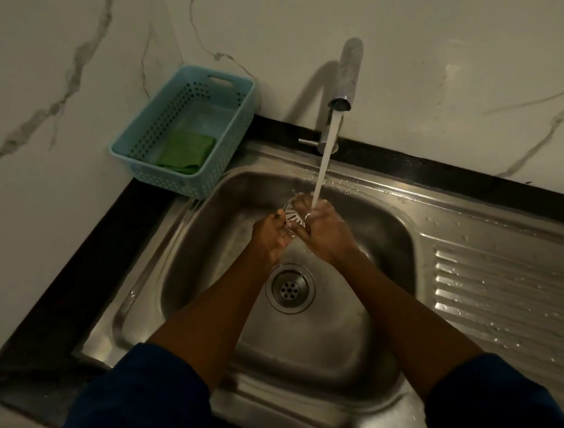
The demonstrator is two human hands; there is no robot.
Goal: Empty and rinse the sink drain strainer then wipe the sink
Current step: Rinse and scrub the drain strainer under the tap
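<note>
1. Plainly, the step in hand was the rinse. The drain strainer (291, 213) was held inside the sink basin (209, 254), under the water stream (324, 162) falling from the faucet (347, 78) and well above the open drain (290, 288).
2. The left hand (270, 237) pinched the strainer's near-left rim with curled fingers. The right hand (326, 233) gripped its right side, and the water struck just where that hand met the metal. How the fingertips lay beneath the strainer could not be told.
3. To do this well, I judged that the strainer should be turned slowly by its rim so that the stream crossed every slot. It should then be flipped, so that water from the other face drove out anything lodged.
4. Grip would matter, since wet steel is slippery. A firm pinch at the edge with both hands would suit, with the fingers off the slots being flushed.
5. Holding the strainer low in the basin would limit spray. Drops already dotted the drainboard (519, 295) and the sink rim near the faucet.
6. With the drain uncovered, any loosened scraps could wash straight down, which was a risk worth watching.
7. The wipe was not yet done. For it, a green cloth (186, 152) lay in the pale blue basket (163, 121) on the black worktop (75, 283) at the sink's back-left corner.
</note>
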